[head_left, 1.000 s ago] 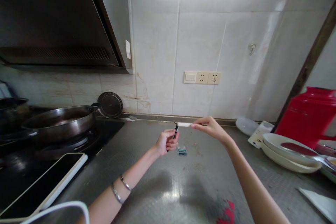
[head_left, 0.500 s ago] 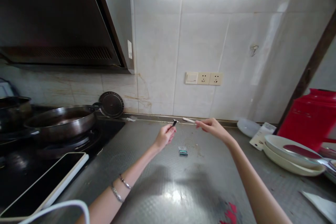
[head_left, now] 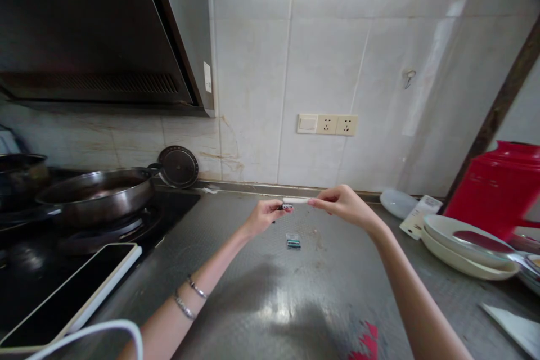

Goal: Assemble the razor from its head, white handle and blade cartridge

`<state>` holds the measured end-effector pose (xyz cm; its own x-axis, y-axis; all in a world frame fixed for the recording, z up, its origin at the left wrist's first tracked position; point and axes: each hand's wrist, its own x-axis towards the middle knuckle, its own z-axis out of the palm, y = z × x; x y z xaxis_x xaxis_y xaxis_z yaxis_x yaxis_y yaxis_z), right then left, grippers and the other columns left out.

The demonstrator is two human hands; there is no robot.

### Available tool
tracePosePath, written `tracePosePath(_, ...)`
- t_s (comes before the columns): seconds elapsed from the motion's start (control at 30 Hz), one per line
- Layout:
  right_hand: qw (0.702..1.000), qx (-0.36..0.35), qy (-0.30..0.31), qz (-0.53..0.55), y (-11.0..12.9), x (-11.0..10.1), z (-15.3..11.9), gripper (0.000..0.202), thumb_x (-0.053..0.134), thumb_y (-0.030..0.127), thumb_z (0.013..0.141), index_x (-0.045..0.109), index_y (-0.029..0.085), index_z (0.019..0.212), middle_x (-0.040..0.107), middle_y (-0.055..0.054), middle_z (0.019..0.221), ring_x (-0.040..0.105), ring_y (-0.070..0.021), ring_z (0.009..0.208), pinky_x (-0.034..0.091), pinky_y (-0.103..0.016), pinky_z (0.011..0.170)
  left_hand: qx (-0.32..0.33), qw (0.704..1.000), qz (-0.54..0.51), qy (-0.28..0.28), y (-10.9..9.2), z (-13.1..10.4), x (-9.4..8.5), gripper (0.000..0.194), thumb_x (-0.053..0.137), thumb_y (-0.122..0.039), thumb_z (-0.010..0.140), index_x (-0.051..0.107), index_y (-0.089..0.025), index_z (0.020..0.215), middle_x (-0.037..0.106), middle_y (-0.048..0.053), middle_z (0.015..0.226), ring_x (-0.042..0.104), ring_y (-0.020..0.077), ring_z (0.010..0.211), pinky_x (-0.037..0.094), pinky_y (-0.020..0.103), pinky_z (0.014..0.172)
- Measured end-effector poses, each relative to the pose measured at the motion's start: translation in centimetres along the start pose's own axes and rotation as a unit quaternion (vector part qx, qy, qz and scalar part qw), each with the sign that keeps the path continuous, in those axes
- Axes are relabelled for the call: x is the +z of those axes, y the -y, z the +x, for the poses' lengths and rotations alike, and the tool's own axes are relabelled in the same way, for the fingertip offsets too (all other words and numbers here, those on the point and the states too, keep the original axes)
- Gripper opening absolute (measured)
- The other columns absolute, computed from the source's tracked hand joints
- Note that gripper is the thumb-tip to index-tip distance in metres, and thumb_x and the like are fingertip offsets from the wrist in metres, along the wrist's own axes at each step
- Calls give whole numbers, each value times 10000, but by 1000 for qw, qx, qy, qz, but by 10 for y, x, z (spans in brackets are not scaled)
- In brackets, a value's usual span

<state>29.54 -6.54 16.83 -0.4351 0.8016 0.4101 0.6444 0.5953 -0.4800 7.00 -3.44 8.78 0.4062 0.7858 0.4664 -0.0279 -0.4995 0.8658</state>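
So there's a slim white stick (head_left: 300,201) up over the far middle of the counter (head_left: 219,270), lying pretty much level. The right hand (head_left: 342,202) has its right end pinched, fingers closed down narrow on it. Its left end sits right at a small black-and-silver piece (head_left: 287,207), and I honestly can't tell if they're touching. The left hand (head_left: 262,218) has that piece, fingers curled in around it, so most of it's hidden. Two silver bracelets (head_left: 184,307) on the left forearm, btw.

Just nearer than the hands, a small teal-and-dark item (head_left: 293,243) lies on the counter. Off left there's a wide stainless-steel pan (head_left: 130,188) on a black glossy cooktop (head_left: 171,206), with a black-screened phone in a white case (head_left: 102,284) nearer. Far right has a big red jug (head_left: 485,197), and stacked pale oval dishes (head_left: 459,263) sit just nearer. A cream switch-and-socket panel (head_left: 327,124) is on the wall behind everything.
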Motion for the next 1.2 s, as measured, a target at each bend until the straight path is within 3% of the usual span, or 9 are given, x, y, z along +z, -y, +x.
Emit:
tracePosePath(0.07, 1000, -11, -14, -21, 1, 1, 0, 496, 491, 566, 735, 509, 133, 494, 305, 31, 479, 251, -68, 469, 187, -219, 421, 3, 1000, 8, 6, -2, 0, -1, 289, 604, -315, 748, 679, -108, 936, 673, 105, 964, 586, 193, 918, 427, 279, 797)
tracePosePath(0.2, 998, -43, 29, -24, 7, 1, -2, 506, 492, 559, 737, 494, 137, 459, 288, 31, 474, 224, -71, 474, 173, -224, 420, 4, 1000, 12, 5, -7, -1, -1, 308, 589, -340, 755, 683, -118, 946, 680, 90, 937, 594, 181, 844, 443, 264, 726)
tracePosePath(0.37, 997, -33, -52, -37, 11, 4, -1, 475, 468, 538, 769, 583, 130, 554, 368, 21, 486, 284, -78, 486, 213, -217, 443, 9, 1000, 6, -8, -11, -1, -3, 307, 606, -346, 744, 689, -109, 920, 685, 104, 903, 598, 180, 823, 450, 276, 725)
tracePosePath(0.53, 998, -53, 9, -46, 11, 5, 0, 469, 490, 536, 758, 588, 130, 544, 377, 23, 486, 293, -77, 487, 216, -211, 440, 8, 1000, -1, 2, -8, 0, -4, 298, 628, -338, 726, 690, -118, 917, 689, 91, 892, 604, 177, 824, 453, 286, 752)
tracePosePath(0.67, 997, -35, -46, -44, 8, 3, -1, 467, 482, 528, 764, 609, 123, 569, 386, 19, 490, 297, -76, 488, 219, -208, 444, 5, 1000, -23, -5, -5, 1, -4, 287, 616, -325, 742, 685, -111, 921, 684, 110, 939, 613, 194, 876, 445, 326, 831)
tracePosePath(0.8, 998, -41, 18, -35, 6, 2, -1, 466, 507, 538, 740, 586, 128, 533, 370, 24, 479, 281, -74, 477, 207, -210, 432, 6, 1000, -21, -5, -5, 1, -4, 279, 619, -318, 740, 685, -110, 914, 686, 106, 931, 614, 193, 878, 454, 320, 826)
tracePosePath(0.97, 998, -28, -47, -43, 7, 1, -1, 474, 465, 535, 770, 552, 131, 537, 340, 24, 486, 281, -77, 486, 212, -213, 438, -4, 998, -69, -12, -5, 0, -3, 269, 640, -292, 723, 672, -88, 897, 683, 131, 934, 629, 215, 873, 459, 364, 840)
tracePosePath(1.1, 998, -27, 28, -52, 8, -2, -2, 495, 480, 551, 753, 481, 141, 476, 290, 34, 473, 239, -71, 467, 187, -220, 422, -15, 997, -74, -17, -3, 0, -2, 283, 636, -315, 726, 662, -88, 895, 684, 132, 922, 634, 220, 866, 469, 363, 816)
tracePosePath(1.2, 998, -16, -31, -60, 9, -2, -3, 491, 451, 541, 776, 486, 140, 496, 297, 32, 483, 255, -74, 482, 197, -215, 434, -21, 996, -85, -13, -2, 0, -1, 305, 631, -338, 729, 659, -86, 898, 678, 143, 942, 634, 230, 879, 471, 369, 814)
